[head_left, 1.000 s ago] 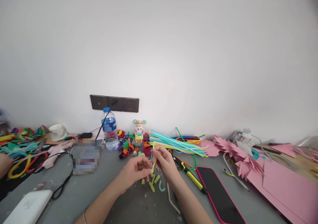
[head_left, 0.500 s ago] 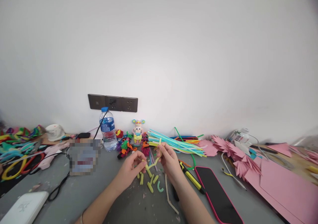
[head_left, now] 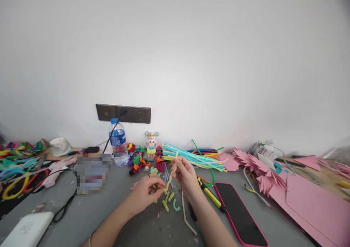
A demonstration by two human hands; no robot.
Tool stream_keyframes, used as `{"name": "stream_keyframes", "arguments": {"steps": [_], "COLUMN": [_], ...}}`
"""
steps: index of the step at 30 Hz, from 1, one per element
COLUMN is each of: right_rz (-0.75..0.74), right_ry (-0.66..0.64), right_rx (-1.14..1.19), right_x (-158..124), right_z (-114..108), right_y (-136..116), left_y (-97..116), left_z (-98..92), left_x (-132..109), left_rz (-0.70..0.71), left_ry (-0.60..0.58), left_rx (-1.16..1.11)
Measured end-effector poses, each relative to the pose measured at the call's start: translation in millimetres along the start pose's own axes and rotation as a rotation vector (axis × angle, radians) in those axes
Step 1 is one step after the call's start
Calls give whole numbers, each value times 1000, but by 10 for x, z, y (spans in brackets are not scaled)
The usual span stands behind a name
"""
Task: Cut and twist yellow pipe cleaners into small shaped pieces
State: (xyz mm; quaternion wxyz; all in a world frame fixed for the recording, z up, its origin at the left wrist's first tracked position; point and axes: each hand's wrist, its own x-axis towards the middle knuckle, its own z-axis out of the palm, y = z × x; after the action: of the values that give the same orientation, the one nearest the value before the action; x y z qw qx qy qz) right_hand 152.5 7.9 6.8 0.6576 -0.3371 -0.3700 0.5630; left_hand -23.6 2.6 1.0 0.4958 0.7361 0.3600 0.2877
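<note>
A bent pale-yellow pipe cleaner runs between my two hands. Its upper part is pinched between the thumb and fingers of my right hand, with the tip sticking up above them. At its lower end, the fingertips of my left hand are closed on it. Just below lie several short yellow fuzzy pieces, some partly covered by my left hand. A small mint-green curved piece rests to their right, near a long beige pipe cleaner beside my right forearm.
Behind my hands stand a small figurine and a water bottle. A bundle of pipe cleaners lies at the back. To the right are a yellow-and-black cutter, a phone and pink paper. A pink glue gun lies left.
My left hand has moved slightly down, and its fingers have closed further at the pipe cleaner's lower end. The pipe cleaner now hangs more steeply. My right hand has barely moved.
</note>
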Motion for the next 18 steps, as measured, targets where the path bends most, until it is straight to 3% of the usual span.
{"name": "stream_keyframes", "arguments": {"steps": [11, 18], "right_rz": [-49, 25], "right_ry": [185, 125], "right_rx": [132, 176], "right_x": [73, 57], "right_z": [-117, -46], "right_y": [-146, -128], "left_y": [3, -11], "left_z": [-9, -18], "left_x": [31, 8], "left_rz": [-21, -19], "left_ry": [74, 64], "left_rx": [-103, -28]}}
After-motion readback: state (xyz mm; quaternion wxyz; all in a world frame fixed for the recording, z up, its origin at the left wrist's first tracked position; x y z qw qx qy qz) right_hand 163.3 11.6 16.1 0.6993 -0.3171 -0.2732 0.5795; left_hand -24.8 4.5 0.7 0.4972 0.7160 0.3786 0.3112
